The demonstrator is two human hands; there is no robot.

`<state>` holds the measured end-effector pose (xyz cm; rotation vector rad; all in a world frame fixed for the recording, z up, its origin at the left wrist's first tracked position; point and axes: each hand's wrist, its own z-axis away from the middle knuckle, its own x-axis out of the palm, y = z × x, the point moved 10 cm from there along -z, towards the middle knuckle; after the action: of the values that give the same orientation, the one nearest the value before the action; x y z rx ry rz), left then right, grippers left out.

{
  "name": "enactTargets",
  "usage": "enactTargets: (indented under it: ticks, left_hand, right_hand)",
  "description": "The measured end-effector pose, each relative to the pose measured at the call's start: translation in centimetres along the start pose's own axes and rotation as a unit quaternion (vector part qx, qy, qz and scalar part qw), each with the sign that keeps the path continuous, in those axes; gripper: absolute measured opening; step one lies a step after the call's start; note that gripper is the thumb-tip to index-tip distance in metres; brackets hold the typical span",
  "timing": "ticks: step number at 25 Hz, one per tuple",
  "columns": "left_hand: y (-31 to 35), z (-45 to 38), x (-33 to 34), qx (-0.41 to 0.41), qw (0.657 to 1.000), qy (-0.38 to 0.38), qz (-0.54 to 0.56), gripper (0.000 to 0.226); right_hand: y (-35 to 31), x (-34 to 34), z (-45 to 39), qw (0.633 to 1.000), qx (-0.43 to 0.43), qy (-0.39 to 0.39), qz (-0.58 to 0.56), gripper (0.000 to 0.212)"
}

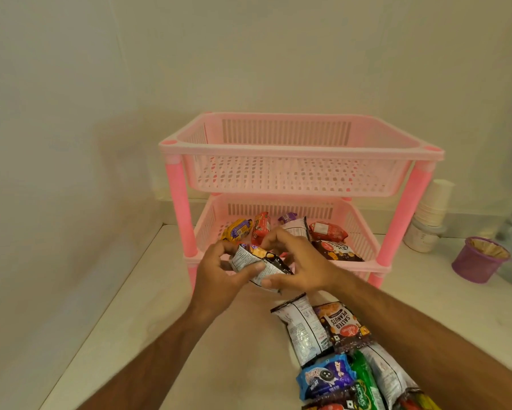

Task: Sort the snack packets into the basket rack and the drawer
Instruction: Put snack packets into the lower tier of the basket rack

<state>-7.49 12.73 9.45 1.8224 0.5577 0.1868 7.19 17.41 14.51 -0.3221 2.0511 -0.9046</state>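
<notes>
A pink basket rack (300, 155) stood on the pale counter (148, 321), its top basket bare and its middle basket holding several snack packets (327, 230). Just in front of that middle basket, the left hand (219, 276) and the right hand (300, 261) both gripped one dark peanut packet (259, 261) between them, fingers curled around its ends. More packets (337, 350) lay on the counter beneath the right forearm.

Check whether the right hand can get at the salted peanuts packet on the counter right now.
Probably not yet: the right hand shares a grip on a packet with the left hand. The salted peanuts packet lies uncovered nearby.
</notes>
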Motion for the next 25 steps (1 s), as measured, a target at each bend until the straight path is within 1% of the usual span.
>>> enactTargets:
  ticks: [2,4,5,6,7,8,9,10,11,12,13,14,15,16,17,18,20,23,25]
  left_hand:
    - [-0.5,0.2,0.5,-0.021,0.999,-0.003,0.038,0.049]
    - [-1.4,0.6,0.9,-0.042,0.994,-0.003,0.103,0.06]
    - [-2.0,0.8,0.9,-0.053,0.99,0.007,0.128,0.062]
    - [-2.8,1.0,0.8,-0.062,0.988,0.023,0.138,0.057]
    - [-3.5,1.4,0.8,-0.066,0.989,0.034,0.129,0.048]
    - [-4.0,1.8,1.0,-0.059,0.994,0.03,0.086,0.039]
    - [-4.3,2.2,1.7,-0.035,0.999,0.0,0.014,0.033]
    - [-4.3,2.7,3.1,-0.002,0.996,-0.058,-0.07,0.029]
    - [-4.2,3.6,5.1,0.038,0.978,-0.137,-0.151,0.026]
    - [-4.2,4.7,7.6,0.087,0.943,-0.224,-0.231,0.03]
    - [-4.3,5.9,10.0,0.146,0.89,-0.306,-0.305,0.042]
    - [-4.6,7.2,12.3,0.202,0.829,-0.375,-0.362,0.055]
    - [-4.8,8.4,14.3,0.251,0.773,-0.425,-0.399,0.065]
    - [-5.1,9.3,15.8,0.284,0.731,-0.458,-0.418,0.072]
    - [-5.3,9.9,16.9,0.3,0.707,-0.478,-0.427,0.077]
    - [-5.6,10.2,17.6,0.305,0.697,-0.488,-0.428,0.078]
    - [-5.9,10.4,18.2,0.301,0.701,-0.496,-0.415,0.077]
    - [-6.6,9.9,17.8,0.282,0.711,-0.495,-0.412,0.08]
    - [-7.7,9.3,17.3,0.262,0.703,-0.492,-0.441,0.085]
  right_hand:
    - [0.9,-0.3,0.3,0.999,0.029,0.003,0.034,0.052]
    - [2.2,-1.3,0.4,0.997,0.065,0.02,0.045,0.047]
    - [2.7,-1.9,0.4,0.996,0.078,0.028,0.037,0.045]
    - [3.1,-2.6,0.2,0.995,0.089,0.039,0.026,0.044]
    - [3.5,-3.5,-0.1,0.994,0.097,0.058,0.014,0.044]
    - [3.7,-4.4,-0.6,0.992,0.099,0.082,0.002,0.044]
    - [3.9,-5.1,-1.3,0.99,0.098,0.105,0.0,0.044]
    - [4.0,-5.4,-2.2,0.989,0.093,0.118,0.014,0.044]
    - [4.1,-5.3,-3.2,0.989,0.087,0.117,0.04,0.042]
    - [4.3,-4.7,-4.3,0.989,0.08,0.102,0.067,0.039]
    - [4.5,-3.7,-5.5,0.99,0.073,0.081,0.089,0.035]
    - [4.7,-2.5,-6.5,0.99,0.068,0.059,0.109,0.029]
    - [5.0,-1.2,-7.5,0.988,0.068,0.037,0.135,0.025]
    - [5.4,0.1,-8.4,0.982,0.075,0.012,0.171,0.023]
    - [6.1,1.5,-9.3,0.974,0.083,-0.017,0.211,0.022]
    - [6.7,2.9,-10.0,0.963,0.091,-0.046,0.251,0.022]
    - [7.6,4.8,-11.2,0.942,0.099,-0.086,0.308,0.02]
    - [8.1,5.4,-11.9,0.929,0.096,-0.09,0.346,0.017]
    - [8.7,5.6,-11.5,0.928,0.098,-0.107,0.344,0.017]
